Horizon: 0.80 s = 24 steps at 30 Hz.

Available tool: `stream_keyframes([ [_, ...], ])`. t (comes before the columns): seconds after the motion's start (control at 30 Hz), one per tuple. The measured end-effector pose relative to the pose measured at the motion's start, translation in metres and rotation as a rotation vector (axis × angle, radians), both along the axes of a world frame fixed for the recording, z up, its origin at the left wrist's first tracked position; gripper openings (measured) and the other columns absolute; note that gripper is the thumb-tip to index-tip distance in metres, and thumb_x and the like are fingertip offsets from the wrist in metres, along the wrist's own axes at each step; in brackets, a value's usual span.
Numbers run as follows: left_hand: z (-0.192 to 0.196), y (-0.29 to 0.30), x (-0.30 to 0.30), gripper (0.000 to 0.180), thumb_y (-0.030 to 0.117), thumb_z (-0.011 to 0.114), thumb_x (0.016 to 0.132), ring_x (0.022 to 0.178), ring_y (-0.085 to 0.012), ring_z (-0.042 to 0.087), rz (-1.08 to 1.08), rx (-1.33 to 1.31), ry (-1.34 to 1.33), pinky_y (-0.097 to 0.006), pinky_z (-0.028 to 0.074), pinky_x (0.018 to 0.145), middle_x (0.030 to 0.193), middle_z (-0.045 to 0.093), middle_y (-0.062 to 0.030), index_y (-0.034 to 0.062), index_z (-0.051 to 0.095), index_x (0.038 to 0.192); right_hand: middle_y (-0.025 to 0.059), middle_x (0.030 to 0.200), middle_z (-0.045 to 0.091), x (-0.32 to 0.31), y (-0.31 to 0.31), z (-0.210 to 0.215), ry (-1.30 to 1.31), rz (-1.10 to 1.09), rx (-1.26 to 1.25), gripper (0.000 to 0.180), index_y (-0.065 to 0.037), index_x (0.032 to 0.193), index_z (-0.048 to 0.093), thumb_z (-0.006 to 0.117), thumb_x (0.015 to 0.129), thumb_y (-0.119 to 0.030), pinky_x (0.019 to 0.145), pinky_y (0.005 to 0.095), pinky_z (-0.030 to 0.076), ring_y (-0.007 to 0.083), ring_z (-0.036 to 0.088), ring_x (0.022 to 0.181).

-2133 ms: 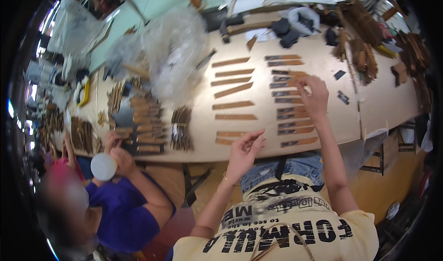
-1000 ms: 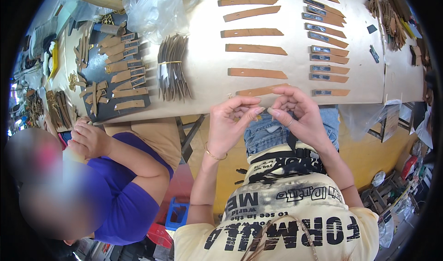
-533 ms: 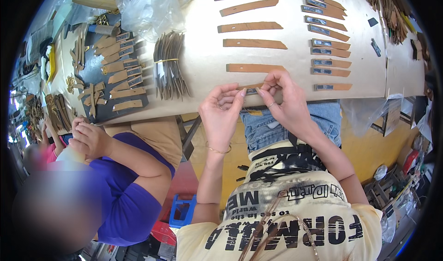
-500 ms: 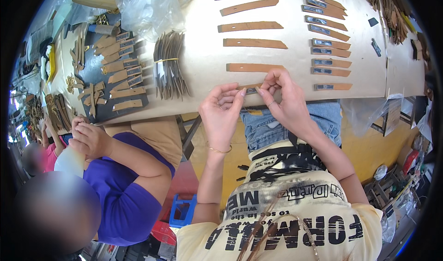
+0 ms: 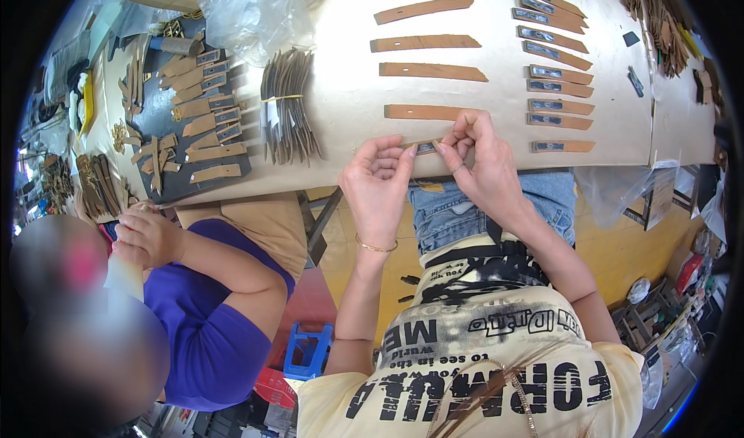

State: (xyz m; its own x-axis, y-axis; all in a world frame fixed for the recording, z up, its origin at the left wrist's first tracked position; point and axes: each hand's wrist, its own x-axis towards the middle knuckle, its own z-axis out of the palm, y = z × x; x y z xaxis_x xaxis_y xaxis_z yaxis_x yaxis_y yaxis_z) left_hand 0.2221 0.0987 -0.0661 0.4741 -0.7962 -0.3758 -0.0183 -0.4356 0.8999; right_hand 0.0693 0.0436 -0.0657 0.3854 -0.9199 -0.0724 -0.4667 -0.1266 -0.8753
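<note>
Between both hands, over the table's near edge, is a brown leather strap (image 5: pixel 425 148) with a dark patch on its face. My left hand (image 5: pixel 378 176) pinches its left end between thumb and fingers. At the other end my right hand (image 5: pixel 482 163) grips it, thumb and fingertips closed. Just beyond my fingers lies a plain brown strap (image 5: pixel 426 112) with a small slot, the nearest of a column of such straps. To the right runs a second column of straps with dark patches, the nearest being a patched strap (image 5: pixel 563 146).
A banded bundle of dark strips (image 5: pixel 288 108) lies left of the straps. Farther left, a dark board (image 5: pixel 225 181) carries several brown pieces, with clear plastic bags (image 5: pixel 256 19) behind. A person in purple (image 5: pixel 209 314) sits at my left. A blue stool (image 5: pixel 307 351) stands between us.
My hands stay nearly in place, still pinching the strap, whose dark patch shows a little more now. The view has shifted slightly. At the left, the person's head and hands have moved a little.
</note>
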Motion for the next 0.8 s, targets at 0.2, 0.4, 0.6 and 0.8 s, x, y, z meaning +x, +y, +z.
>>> stream_keyframes([
  [0.2,0.0,0.0,-0.001,0.019,0.001,0.076,0.084,0.065,-0.0051,0.061,0.002,0.004,-0.015,-0.019,0.051,0.058,0.077,0.068,-0.0043,-0.0063,0.068,0.1,0.0105,0.074,0.064,0.002,-0.001,0.001,0.02,0.009,-0.049,0.028,-0.005,0.103,0.047,0.069,0.087,-0.003,0.059,0.0399,0.049,0.0294,0.065,0.065],
  [0.4,0.002,-0.002,-0.004,0.021,0.001,0.075,0.084,0.065,-0.005,0.061,0.014,0.016,-0.034,-0.019,0.051,0.057,0.076,0.068,-0.0043,-0.007,0.067,0.102,0.0107,0.074,0.065,0.002,0.0,0.003,0.073,0.019,-0.053,0.027,-0.005,0.103,0.048,0.07,0.086,-0.004,0.059,0.0411,0.048,0.0313,0.065,0.066],
  [0.6,0.002,0.001,-0.006,0.023,0.0,0.075,0.083,0.063,-0.0073,0.061,0.015,0.007,-0.134,-0.021,0.051,0.056,0.081,0.067,-0.0066,-0.0059,0.067,0.104,0.0101,0.074,0.065,0.004,-0.002,0.004,0.094,0.031,-0.078,0.028,-0.005,0.103,0.048,0.07,0.085,-0.004,0.059,0.042,0.048,0.0312,0.065,0.065],
  [0.8,0.0,0.018,-0.004,0.032,-0.01,0.066,0.083,0.065,-0.0121,0.06,-0.1,-0.136,-0.589,-0.024,0.05,0.059,0.104,0.061,-0.0107,0.0051,0.071,0.11,0.0101,0.074,0.066,0.005,-0.002,0.005,0.065,0.03,-0.047,0.029,-0.005,0.105,0.048,0.069,0.085,-0.004,0.058,0.0424,0.048,0.0307,0.065,0.064],
])
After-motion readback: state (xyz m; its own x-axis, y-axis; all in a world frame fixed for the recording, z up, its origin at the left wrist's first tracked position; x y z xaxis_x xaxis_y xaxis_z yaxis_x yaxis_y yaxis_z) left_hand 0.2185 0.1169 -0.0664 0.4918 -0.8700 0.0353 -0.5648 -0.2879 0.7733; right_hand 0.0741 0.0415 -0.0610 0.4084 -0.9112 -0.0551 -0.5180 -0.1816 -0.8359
